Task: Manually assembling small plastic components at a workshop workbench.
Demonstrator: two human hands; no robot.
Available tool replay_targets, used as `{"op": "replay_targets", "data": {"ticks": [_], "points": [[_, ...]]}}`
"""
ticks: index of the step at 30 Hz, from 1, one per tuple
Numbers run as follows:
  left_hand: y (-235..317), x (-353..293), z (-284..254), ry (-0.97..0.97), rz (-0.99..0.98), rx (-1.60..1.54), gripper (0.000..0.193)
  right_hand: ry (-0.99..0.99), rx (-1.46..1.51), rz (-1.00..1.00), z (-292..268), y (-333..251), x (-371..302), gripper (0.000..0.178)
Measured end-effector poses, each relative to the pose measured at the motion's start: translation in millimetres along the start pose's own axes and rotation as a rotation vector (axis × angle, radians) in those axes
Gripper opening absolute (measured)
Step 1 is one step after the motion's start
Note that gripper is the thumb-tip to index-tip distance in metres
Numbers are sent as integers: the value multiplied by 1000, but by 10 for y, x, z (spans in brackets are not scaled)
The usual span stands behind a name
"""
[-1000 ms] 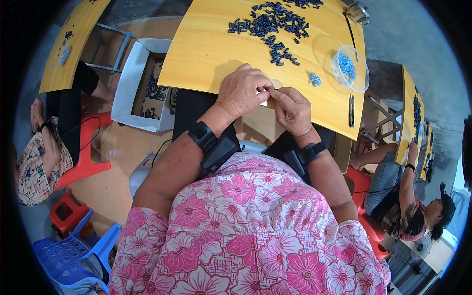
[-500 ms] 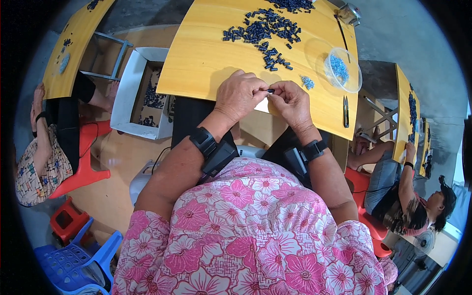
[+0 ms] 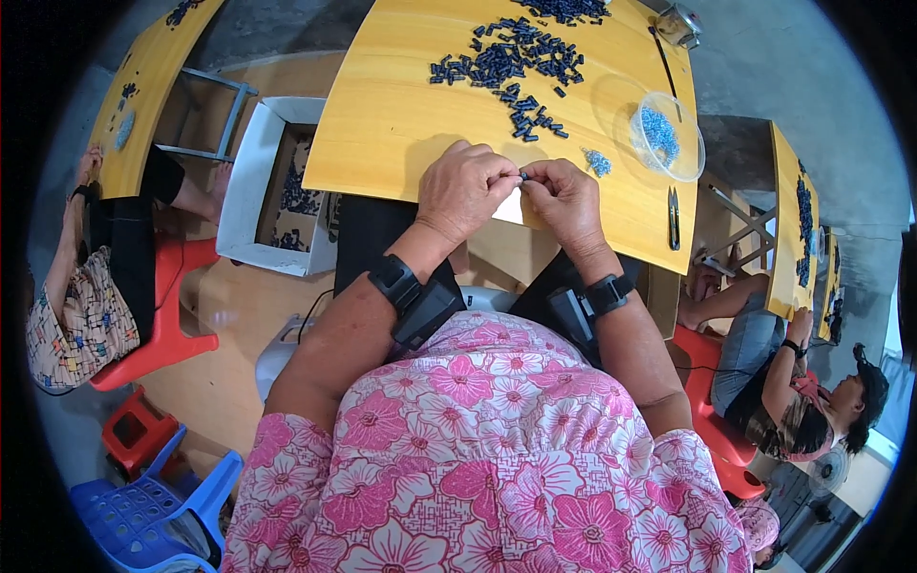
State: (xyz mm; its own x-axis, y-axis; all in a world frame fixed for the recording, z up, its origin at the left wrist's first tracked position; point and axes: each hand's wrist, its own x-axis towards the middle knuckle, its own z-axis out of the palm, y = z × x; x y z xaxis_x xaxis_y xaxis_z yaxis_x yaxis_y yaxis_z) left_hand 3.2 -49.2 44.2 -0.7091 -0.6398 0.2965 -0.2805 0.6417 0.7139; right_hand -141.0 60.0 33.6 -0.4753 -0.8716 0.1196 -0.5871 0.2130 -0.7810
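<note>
Both hands meet at the near edge of the yellow table (image 3: 373, 134), fingertips almost touching. Between thumb and forefinger my right hand (image 3: 565, 198) pinches a small dark cylindrical piece (image 3: 524, 177). My left hand (image 3: 465, 186) is closed in a pinch at the other end of that piece; its fingertips hide most of it. Beyond the hands spreads a pile of small dark cylindrical pieces (image 3: 501, 65). Right of them lie a little heap of light-blue bits (image 3: 598, 162) and a clear round bowl (image 3: 693, 168) holding more light-blue bits.
Thread snips (image 3: 673, 218) lie at the table's right edge. A thin dark stick (image 3: 663, 59) and a metal tin (image 3: 678, 27) are at the far right. A white box (image 3: 234, 205) with dark pieces stands left below the table. Co-workers sit at tables on both sides.
My hands stay pinched together at the table edge, with only a slight shift of the fingers. The co-worker on the right has moved their arm nearer to their body.
</note>
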Motion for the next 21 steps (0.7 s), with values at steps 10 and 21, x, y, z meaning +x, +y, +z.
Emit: {"op": "replay_targets", "data": {"ticks": [10,21], "points": [[-29,3,23,33,-5,-29,6,29,129,73,28,-14,-16,13],[5,17,22,22,-13,17,9,52,17,-91,6,-40,-16,11]]}}
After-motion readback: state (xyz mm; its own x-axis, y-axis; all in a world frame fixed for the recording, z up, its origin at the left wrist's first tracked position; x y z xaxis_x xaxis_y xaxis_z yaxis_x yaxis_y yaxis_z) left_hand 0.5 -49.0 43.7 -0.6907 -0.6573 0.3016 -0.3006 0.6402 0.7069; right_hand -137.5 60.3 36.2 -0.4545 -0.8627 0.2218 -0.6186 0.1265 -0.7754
